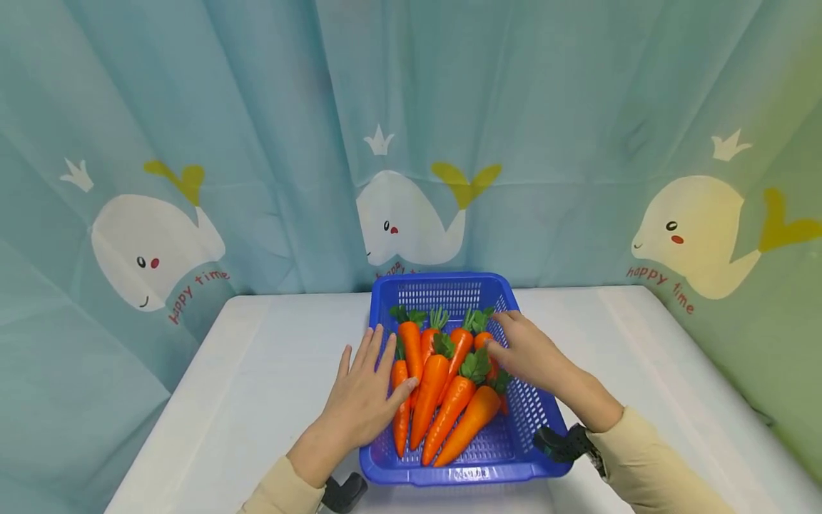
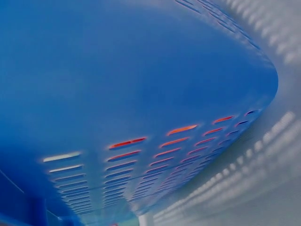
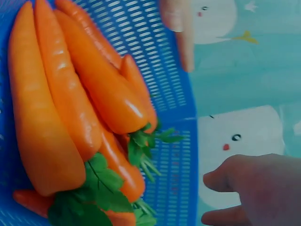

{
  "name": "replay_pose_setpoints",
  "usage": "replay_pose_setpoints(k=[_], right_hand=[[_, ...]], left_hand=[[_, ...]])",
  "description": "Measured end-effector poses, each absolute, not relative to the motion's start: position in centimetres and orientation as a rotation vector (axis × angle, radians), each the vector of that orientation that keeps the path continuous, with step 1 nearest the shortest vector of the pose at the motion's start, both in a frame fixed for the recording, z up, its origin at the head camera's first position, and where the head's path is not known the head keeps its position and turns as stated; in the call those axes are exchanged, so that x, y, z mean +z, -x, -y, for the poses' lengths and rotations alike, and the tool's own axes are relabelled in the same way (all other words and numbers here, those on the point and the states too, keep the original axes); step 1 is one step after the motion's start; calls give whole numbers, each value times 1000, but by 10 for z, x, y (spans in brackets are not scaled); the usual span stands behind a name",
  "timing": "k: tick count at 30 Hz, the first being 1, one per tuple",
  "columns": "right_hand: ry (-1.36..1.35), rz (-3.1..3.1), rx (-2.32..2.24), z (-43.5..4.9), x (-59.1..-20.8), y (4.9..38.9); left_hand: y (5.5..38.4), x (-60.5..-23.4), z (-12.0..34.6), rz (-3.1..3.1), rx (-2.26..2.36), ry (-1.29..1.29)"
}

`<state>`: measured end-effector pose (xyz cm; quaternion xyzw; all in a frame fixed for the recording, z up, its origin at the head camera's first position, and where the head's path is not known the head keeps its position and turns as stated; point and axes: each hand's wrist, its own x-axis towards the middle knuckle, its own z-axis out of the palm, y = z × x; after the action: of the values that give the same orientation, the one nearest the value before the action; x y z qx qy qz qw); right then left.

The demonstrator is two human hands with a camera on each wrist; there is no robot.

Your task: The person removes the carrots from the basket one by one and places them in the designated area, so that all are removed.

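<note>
Several orange carrots (image 1: 432, 392) with green leafy tops lie heaped in a blue plastic basket (image 1: 462, 474). My left hand (image 1: 362, 400) rests at the basket's left side, fingers extended over the rim and thumb near the leftmost carrot (image 1: 400, 407). Over the right rim reaches my right hand (image 1: 533, 350), its fingers near the leafy tops at the back right. In the right wrist view, the thumb and a finger of the right hand (image 3: 263, 188) stand apart with nothing between them. Filling much of the left wrist view, the slotted basket wall (image 2: 141, 80) shows orange through its slots; the left hand is out of that view.
The basket stands on a white table (image 1: 282, 378). Behind it hangs a blue-green curtain (image 1: 270, 107) printed with whales. Dark wrist-worn devices sit at both wrists, the right one (image 1: 565, 444) close to the basket's front right corner.
</note>
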<state>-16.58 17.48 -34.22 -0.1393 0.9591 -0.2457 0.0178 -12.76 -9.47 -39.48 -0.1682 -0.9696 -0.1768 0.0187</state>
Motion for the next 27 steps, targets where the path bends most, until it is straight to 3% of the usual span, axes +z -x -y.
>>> replay_pose_setpoints(k=[14, 27], right_hand=[[461, -2918, -499, -158, -372, 183], [658, -3090, -331, -157, -401, 188]], left_hand=[[126, -400, 92, 3012, -554, 497], [128, -395, 94, 3019, -544, 483]])
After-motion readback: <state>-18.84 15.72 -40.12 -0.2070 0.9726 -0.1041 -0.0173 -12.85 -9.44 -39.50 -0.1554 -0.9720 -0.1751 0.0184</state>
